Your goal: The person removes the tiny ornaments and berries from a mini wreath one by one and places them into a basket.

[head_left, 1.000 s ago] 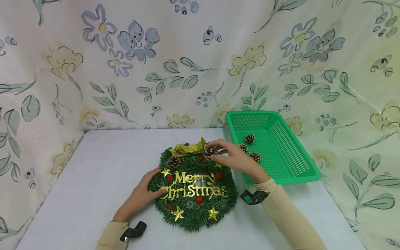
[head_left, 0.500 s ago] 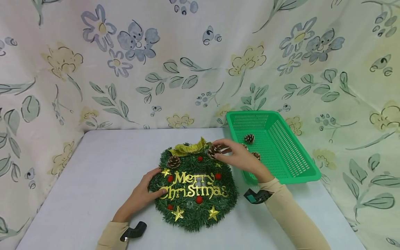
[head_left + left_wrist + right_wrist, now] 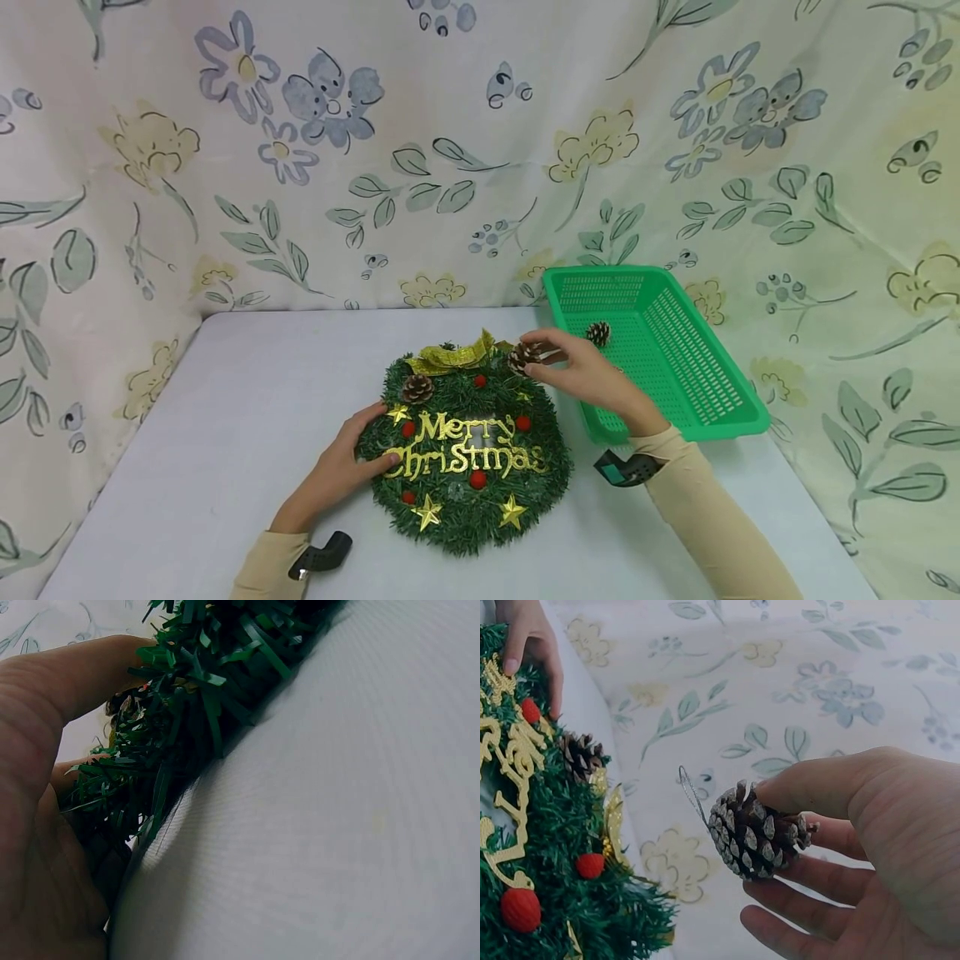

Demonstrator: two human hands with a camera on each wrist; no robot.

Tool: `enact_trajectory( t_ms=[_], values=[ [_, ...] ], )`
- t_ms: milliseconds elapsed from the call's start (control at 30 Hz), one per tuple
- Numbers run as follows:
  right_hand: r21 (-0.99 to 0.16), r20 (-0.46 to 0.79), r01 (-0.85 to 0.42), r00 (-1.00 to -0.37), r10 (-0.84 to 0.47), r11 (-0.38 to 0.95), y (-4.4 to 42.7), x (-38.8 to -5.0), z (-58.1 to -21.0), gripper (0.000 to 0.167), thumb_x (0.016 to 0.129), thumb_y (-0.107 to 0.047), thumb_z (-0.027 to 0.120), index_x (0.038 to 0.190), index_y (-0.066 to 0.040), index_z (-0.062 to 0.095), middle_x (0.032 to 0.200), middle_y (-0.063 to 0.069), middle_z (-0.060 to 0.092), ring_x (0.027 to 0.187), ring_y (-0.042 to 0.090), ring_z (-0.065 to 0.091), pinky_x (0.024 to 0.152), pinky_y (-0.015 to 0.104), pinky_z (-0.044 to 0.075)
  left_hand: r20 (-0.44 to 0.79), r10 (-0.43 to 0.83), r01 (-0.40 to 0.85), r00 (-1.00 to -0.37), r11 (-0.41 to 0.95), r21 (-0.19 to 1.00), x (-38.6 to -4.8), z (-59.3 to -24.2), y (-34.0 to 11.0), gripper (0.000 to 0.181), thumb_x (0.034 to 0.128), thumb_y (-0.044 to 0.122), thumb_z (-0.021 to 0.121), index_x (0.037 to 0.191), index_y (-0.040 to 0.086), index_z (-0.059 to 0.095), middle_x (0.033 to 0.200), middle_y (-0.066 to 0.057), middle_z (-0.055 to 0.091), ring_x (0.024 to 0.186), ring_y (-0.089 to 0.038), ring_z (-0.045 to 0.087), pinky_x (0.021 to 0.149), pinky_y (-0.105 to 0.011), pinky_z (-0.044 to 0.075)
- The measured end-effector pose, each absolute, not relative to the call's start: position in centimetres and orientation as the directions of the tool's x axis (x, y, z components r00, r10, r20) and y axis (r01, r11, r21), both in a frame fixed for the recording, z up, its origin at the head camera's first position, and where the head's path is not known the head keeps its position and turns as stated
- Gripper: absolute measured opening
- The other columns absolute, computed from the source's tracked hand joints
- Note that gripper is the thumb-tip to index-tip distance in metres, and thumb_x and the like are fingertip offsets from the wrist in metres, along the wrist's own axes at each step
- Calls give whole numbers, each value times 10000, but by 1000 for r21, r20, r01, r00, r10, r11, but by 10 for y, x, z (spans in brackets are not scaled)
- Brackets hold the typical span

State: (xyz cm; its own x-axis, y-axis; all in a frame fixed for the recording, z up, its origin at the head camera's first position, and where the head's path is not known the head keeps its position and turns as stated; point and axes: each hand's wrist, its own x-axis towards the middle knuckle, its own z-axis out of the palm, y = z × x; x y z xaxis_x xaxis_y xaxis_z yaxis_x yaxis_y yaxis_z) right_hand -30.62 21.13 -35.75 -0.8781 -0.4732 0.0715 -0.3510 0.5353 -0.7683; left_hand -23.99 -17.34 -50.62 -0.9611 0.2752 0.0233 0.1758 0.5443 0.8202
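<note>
A green tinsel wreath (image 3: 457, 521) with gold "Merry Christmas" lettering, gold stars, red balls and a gold ribbon lies on the white table. My left hand (image 3: 348, 467) grips its left edge, thumb on top; in the left wrist view the thumb (image 3: 90, 671) presses into the tinsel. Over the wreath's upper right, my right hand (image 3: 581, 371) pinches a pine cone (image 3: 524, 359) between thumb and fingers. In the right wrist view this pine cone (image 3: 754, 832) has white-tipped scales and a thin silver loop (image 3: 692, 793). Another pine cone (image 3: 417, 389) sits on the wreath's upper left.
A green plastic basket (image 3: 723, 367) stands at the back right, close beside the right hand. One pine cone (image 3: 598, 334) shows inside it; the right hand hides part of the basket. A floral cloth (image 3: 465, 167) hangs behind the table (image 3: 187, 467).
My right hand has shifted a little to the right with the pine cone, covering pine cones in the basket that showed earlier. The left hand and the wreath have stayed put.
</note>
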Motion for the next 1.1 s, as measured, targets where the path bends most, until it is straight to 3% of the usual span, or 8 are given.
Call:
enact_trajectory(
  t_ms=[300, 567, 800, 1100],
  values=[
    [-746, 93, -374, -878, -471, 551, 220, -306, -353, 466, 999, -250, 666, 1432, -131, 543, 1379, 111, 613, 1215, 301, 631, 1025, 535, 509, 12, 269, 165, -963, 552, 817, -240, -508, -174, 847, 911, 451, 744, 1595, 232, 294, 1668, -145, 249, 1524, -468, 231, 1113, -752, 303],
    [-758, 80, -343, -893, -444, 555, 230, -308, -352, 463, 999, -248, 667, 1437, -161, 543, 1409, 105, 587, 1221, 329, 626, 963, 497, 565, 16, 271, 168, -962, 551, 818, -240, -508, -174, 844, 914, 445, 743, 1595, 233, 292, 1667, -147, 250, 1523, -470, 228, 1115, -754, 297],
    [-761, 77, -333, -898, -433, 557, 235, -307, -347, 451, 1000, -222, 663, 1426, -132, 546, 1336, 141, 623, 1204, 342, 627, 958, 492, 567, 17, 272, 170, -962, 552, 816, -240, -507, -174, 845, 914, 446, 742, 1595, 227, 292, 1667, -146, 250, 1524, -469, 226, 1116, -752, 299],
    [-761, 84, -327, -906, -415, 560, 244, -308, -343, 427, 1009, -243, 651, 1414, -150, 552, 1343, 125, 611, 1193, 324, 630, 900, 397, 576, 21, 274, 174, -961, 547, 819, -240, -507, -174, 847, 915, 444, 742, 1596, 219, 291, 1668, -143, 247, 1525, -468, 222, 1112, -756, 299]
  ],
)
